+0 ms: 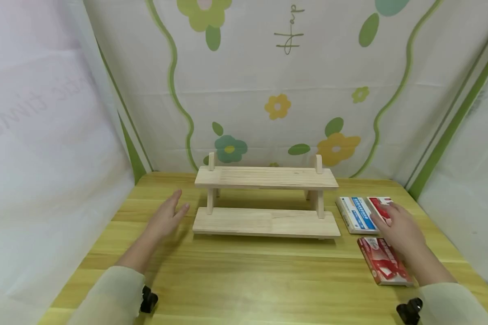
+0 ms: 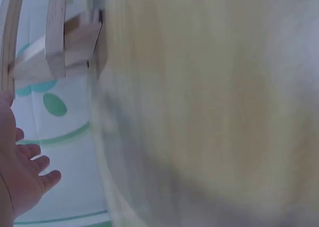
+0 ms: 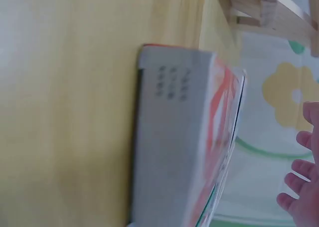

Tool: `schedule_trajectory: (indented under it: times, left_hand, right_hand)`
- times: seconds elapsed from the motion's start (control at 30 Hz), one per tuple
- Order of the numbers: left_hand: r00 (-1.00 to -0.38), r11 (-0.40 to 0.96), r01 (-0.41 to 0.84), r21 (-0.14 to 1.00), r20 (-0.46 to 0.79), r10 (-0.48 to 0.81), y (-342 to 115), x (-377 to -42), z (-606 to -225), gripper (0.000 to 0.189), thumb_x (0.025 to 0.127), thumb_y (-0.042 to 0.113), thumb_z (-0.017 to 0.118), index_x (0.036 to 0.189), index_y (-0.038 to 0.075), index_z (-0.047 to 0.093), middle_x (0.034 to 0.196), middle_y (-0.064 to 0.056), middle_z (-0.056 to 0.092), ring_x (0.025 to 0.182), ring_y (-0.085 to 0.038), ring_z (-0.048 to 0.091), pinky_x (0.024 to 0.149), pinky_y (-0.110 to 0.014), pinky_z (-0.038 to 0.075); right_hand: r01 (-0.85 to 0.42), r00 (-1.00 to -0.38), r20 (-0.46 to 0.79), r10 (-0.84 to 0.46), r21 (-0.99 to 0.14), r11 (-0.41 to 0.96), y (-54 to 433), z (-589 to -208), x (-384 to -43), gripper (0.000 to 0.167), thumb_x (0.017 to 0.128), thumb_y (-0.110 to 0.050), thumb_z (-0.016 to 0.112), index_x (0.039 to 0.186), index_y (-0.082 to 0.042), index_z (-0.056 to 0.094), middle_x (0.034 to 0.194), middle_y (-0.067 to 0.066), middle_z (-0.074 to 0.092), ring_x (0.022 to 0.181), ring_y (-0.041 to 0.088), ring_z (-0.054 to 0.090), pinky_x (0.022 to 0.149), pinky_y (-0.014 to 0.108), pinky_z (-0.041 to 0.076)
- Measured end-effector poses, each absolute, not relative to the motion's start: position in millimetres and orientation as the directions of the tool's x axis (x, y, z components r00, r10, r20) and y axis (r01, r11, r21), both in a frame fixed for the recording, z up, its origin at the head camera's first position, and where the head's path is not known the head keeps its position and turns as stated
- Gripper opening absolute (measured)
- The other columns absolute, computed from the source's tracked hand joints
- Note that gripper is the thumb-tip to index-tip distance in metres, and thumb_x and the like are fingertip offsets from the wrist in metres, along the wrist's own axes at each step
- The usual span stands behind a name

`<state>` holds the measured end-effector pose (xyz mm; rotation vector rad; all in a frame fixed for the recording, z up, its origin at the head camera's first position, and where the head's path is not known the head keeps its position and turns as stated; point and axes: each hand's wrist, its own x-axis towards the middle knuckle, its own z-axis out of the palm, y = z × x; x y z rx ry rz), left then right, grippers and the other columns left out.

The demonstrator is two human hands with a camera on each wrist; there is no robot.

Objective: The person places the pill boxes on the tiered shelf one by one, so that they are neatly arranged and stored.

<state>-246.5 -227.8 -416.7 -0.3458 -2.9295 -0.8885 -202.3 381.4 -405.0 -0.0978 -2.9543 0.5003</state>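
A two-tier wooden shelf (image 1: 266,223) stands at the middle back of the table. Left of it, my left hand (image 1: 164,220) is raised with fingers extended, holding nothing. Over at the right, my right hand (image 1: 404,232) hovers above small flat cartons, its fingers loosely spread. Under its fingertips lies a red-and-white carton (image 1: 378,201), partly hidden by the hand. Beside that is a blue-and-white carton (image 1: 357,215), and nearer lies a red carton (image 1: 381,259). The right wrist view shows a carton's grey-white end (image 3: 172,132) and the right hand (image 3: 305,172) apart from it.
The wood-grain table (image 1: 244,280) has a rounded back edge. White cloth with printed flowers (image 1: 277,106) hangs behind it, and more white cloth (image 1: 53,135) encloses the left and right sides. Dark clips (image 1: 148,299) sit at both sleeves.
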Motion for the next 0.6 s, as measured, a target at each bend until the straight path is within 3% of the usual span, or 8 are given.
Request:
schedule_trajectory:
  times: [0.1,0.2,0.27,0.6]
  left_hand:
    - [-0.97,0.753,0.242,0.612,0.147,0.193,-222,-237,-422,0.073,0.105,0.044,0.038,0.154,-0.005,0.015,0.158,-0.029,0.021,0.14,-0.051,0.03,0.114,-0.063,0.024]
    - [-0.974,0.702,0.221,0.677,0.126,0.186,-218,-228,-429,0.073,0.105,0.042,0.042,0.155,-0.004,0.014,0.16,-0.027,0.018,0.143,-0.049,0.023,0.115,-0.064,0.021]
    - [-0.979,0.669,0.188,0.719,0.086,0.184,-216,-223,-433,0.076,0.104,0.043,0.043,0.156,-0.002,0.011,0.161,-0.025,0.015,0.146,-0.048,0.017,0.116,-0.064,0.019]
    - [-0.981,0.542,0.058,0.839,-0.053,0.188,-203,-217,-454,0.091,0.098,0.05,0.054,0.158,0.004,0.003,0.163,-0.023,0.01,0.148,-0.043,0.016,0.119,-0.056,0.019]
  right_hand:
    - [0.079,-0.984,0.114,0.135,-0.403,0.912,388,-407,-189,0.075,0.099,-0.057,0.043,0.145,0.003,0.038,0.149,0.04,0.023,0.129,0.063,0.026,0.092,0.078,0.028]
    - [0.07,-0.982,0.128,0.139,-0.437,0.897,394,-412,-180,0.076,0.1,-0.054,0.044,0.146,0.005,0.035,0.149,0.041,0.021,0.13,0.064,0.023,0.092,0.078,0.027]
    - [0.06,-0.98,0.143,0.137,-0.445,0.893,398,-415,-175,0.074,0.1,-0.051,0.045,0.146,0.006,0.034,0.149,0.042,0.02,0.13,0.065,0.022,0.093,0.079,0.026]
    - [0.135,-0.967,0.135,0.215,-0.444,0.886,426,-430,-143,0.073,0.101,-0.046,0.047,0.147,0.009,0.03,0.147,0.045,0.018,0.131,0.066,0.017,0.093,0.079,0.023]
